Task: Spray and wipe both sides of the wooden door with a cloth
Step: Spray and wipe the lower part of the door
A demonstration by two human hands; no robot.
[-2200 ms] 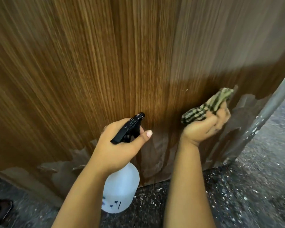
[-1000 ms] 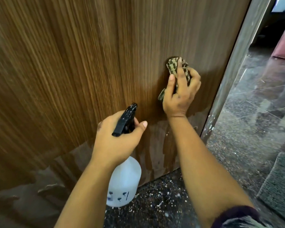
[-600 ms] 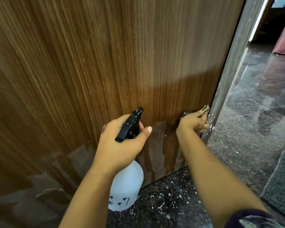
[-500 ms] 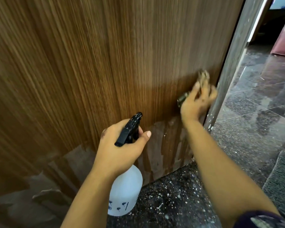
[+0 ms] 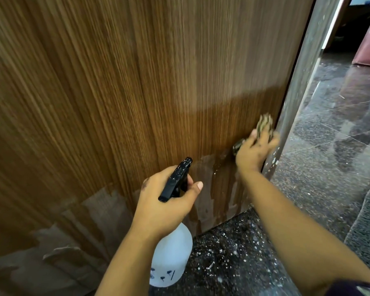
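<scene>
Wiping low on the brown, vertically grained wooden door (image 5: pixel 158 82), close to its right-hand edge. Right hand (image 5: pixel 254 151) pressed against the panel with a blurred, striped olive-and-cream cloth (image 5: pixel 264 124) under the fingers; whether pinched or merely pushed flat, impossible to say through the motion blur. Left hand (image 5: pixel 167 201) wrapped around the neck of a translucent white plastic spray bottle with a black trigger head (image 5: pixel 171 257), thumb over the top, nozzle aimed at the door, bottle hanging below the fist.

Below and between the two hands, a paler, streaky band along the door's foot, apparently peeled or worn finish with wet runs across it. Best handled, probably, with long strokes along the grain, firm even pressure, overlapping passes working leftward from the edge toward the left hand. Worth catching the drips under the right wrist before reaching the dark speckled stone floor (image 5: pixel 233 263). Worth folding the cloth to a fresh face once soiled. Grey metal door frame (image 5: pixel 303 71) just right of the right hand: fingers best kept out of the gap.
</scene>
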